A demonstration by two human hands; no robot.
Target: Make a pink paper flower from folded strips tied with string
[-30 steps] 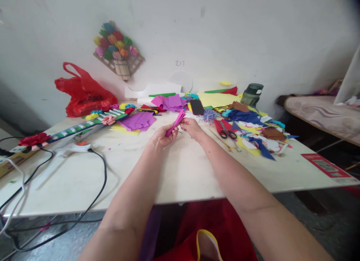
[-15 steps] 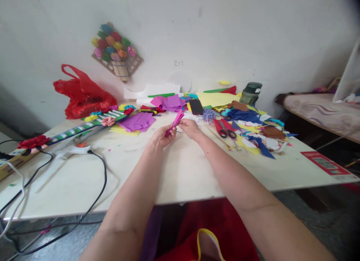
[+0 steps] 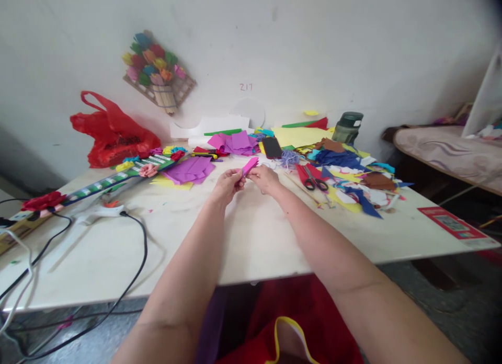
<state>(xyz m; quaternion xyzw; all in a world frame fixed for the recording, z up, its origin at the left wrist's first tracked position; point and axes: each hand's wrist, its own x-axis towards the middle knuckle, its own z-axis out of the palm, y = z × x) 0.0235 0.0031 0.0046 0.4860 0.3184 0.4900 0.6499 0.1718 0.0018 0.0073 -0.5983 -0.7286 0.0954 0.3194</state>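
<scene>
The folded pink paper (image 3: pixel 248 167) has closed up from its fanned spread and now tilts lower. The left hand (image 3: pixel 227 183) pinches its lower end in a tight grip; the right hand (image 3: pixel 266 178) grips alongside, above the counter (image 3: pixel 251 238), near red-handled scissors (image 3: pixel 315 182).

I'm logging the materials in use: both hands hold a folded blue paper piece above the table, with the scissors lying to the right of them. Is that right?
Not quite: the folded paper piece is pink, not blue, as the head view shows. The left hand and right hand both hold it above the table, and the scissors lie to the right of them.
</scene>
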